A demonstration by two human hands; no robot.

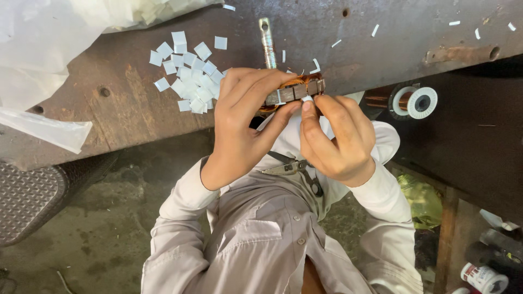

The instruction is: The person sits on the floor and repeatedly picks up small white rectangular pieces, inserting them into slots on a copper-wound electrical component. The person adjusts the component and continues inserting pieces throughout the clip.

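From the head camera, the left hand (242,122) wraps around a small motor armature (294,91) with copper windings, held just above the rusty workbench (136,103), its steel shaft (267,43) pointing away. The right hand (335,136) pinches a white paper slip (307,98) against the armature. Cut paper squares (188,76) lie nearby; scissors (294,169) rest in the lap.

The person wears a pale grey-beige shirt (256,239) with long sleeves. The left sleeve (177,218) and the right sleeve (381,201) both end just at the wrist, with plain cuffs. Below the cuffs, on the front of the shirt, there is a chest pocket (253,231) and small round buttons (298,240). Both hands are bare, with no gloves or rings.
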